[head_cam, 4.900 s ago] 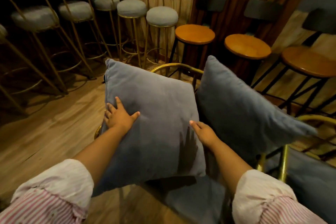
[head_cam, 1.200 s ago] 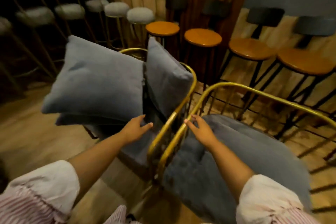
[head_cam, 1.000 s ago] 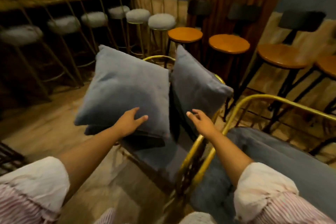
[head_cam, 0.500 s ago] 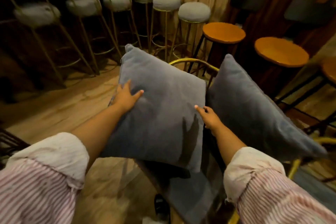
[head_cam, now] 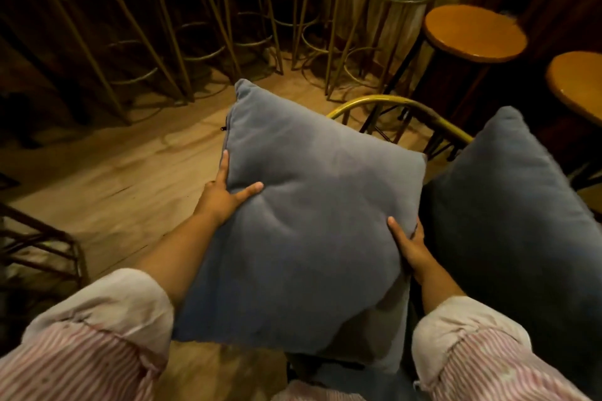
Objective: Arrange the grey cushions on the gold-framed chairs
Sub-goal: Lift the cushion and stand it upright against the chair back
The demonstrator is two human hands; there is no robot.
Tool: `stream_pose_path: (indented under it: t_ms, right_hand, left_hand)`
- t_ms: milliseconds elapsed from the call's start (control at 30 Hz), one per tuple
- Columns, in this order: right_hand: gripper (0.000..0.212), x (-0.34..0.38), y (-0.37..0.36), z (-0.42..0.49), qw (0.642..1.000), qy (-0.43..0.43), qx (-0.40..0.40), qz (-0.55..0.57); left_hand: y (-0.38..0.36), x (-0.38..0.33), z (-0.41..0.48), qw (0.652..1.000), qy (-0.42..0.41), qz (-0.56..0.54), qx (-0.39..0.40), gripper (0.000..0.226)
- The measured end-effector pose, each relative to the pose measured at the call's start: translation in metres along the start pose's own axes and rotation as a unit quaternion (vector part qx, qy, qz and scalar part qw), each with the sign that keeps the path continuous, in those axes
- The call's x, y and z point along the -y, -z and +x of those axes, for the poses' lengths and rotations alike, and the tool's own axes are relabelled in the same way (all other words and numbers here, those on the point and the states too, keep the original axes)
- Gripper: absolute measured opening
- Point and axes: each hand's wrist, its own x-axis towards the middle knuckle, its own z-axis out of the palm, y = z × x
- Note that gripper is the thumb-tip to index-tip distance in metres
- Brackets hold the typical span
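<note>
1. Head view: the left hand (head_cam: 221, 197) clamps the left edge of the grey cushion (head_cam: 312, 231), thumb across the front face, fingers tucked behind.
2. The right hand (head_cam: 408, 242) grips the same cushion's right edge, thumb on the front.
3. Between the two grips the cushion stands tilted over the gold-framed chair (head_cam: 400, 107), whose curved rail shows just beyond its top edge.
4. Just right of the right-hand grip, a second grey cushion (head_cam: 508, 205) leans, touching the wrist.
</note>
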Motion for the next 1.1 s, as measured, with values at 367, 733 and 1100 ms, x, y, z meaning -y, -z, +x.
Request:
stream_pose_path:
  t_ms: [367, 733, 1100]
  right_hand:
    - [0.093, 0.000, -0.002, -0.062, 0.995, 0.043, -0.031, 0.087]
    - [0.087, 0.066, 0.051, -0.201, 0.973, 0.171, -0.098, 0.124]
    - [0.085, 0.054, 0.178, -0.357, 0.935, 0.207, -0.240, 0.160]
  left_hand:
    - [0.038, 0.021, -0.037, 0.996, -0.003, -0.089, -0.004, 0.106]
    - [0.090, -0.048, -0.134, 0.973, -0.162, -0.166, -0.008, 0.079]
    - [0.061, -0.144, -0.243, 0.942, -0.262, -0.157, 0.138, 0.100]
